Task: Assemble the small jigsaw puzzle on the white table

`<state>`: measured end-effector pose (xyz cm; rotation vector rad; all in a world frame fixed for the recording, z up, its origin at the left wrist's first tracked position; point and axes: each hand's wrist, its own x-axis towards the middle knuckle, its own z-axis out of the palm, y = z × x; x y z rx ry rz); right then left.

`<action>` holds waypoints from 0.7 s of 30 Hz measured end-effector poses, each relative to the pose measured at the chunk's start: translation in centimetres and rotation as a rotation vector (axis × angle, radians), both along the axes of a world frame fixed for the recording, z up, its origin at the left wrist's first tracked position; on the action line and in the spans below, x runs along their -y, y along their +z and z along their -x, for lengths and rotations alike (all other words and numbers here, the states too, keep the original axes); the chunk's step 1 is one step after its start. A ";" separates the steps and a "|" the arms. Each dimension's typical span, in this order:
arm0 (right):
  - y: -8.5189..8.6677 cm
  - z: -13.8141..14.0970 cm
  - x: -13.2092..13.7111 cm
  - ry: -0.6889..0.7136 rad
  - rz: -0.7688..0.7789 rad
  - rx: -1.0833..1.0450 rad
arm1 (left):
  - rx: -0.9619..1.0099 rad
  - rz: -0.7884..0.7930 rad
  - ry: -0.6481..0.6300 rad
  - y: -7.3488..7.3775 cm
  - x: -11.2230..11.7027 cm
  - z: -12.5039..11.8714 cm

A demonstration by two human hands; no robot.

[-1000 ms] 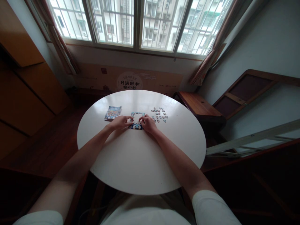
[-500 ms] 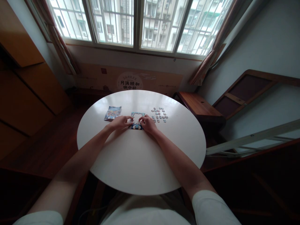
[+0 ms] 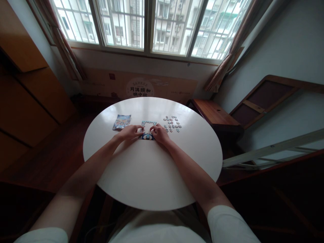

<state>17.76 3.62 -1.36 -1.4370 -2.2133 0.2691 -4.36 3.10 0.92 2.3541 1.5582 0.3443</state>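
A partly assembled jigsaw puzzle (image 3: 147, 136) lies flat on the white table, its picture blue and dark, with a pale gap inside its border. At its left edge rests my left hand (image 3: 132, 131), index finger and thumb stretched onto the border and apart from each other. My right hand (image 3: 160, 134) is over the puzzle's right side, fingertips pinched at the gap; whatever is between them is too small to make out. Several loose jigsaw pieces (image 3: 172, 127) are spread just right of the puzzle. Left of it lies a blue printed packet (image 3: 122, 122).
The round white table (image 3: 152, 175) fills the middle of the view. Beyond its right side stands a wooden bench (image 3: 215, 113), with a pale metal frame (image 3: 268, 150) nearer me. Barred windows (image 3: 124, 23) and a wall poster (image 3: 162, 84) are at the back.
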 end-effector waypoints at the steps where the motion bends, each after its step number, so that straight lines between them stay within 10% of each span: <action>1: 0.0 0.0 0.0 -0.001 0.001 0.001 | -0.001 0.000 -0.001 0.0 0.0 0.0; 21: 0.1 0.0 0.1 -0.002 0.005 -0.001 | -0.008 0.010 0.004 0.3 0.2 -0.1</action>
